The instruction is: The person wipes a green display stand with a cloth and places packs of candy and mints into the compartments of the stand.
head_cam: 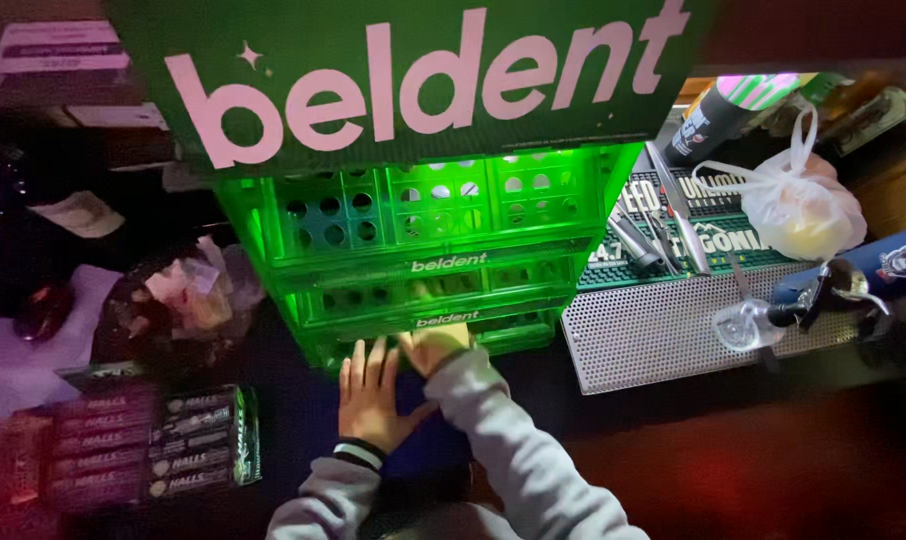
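Green tiered display rack point(423, 260) runs left-right; left hand point(373, 395) lies flat, fingers open, right hand point(435, 345) fingers curled at its lowest shelf.

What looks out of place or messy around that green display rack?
A crumpled heap of wrappers lies left of the green rack, and a knotted white plastic bag slumps on the bar mat. Both hands are at the rack's lowest shelf.
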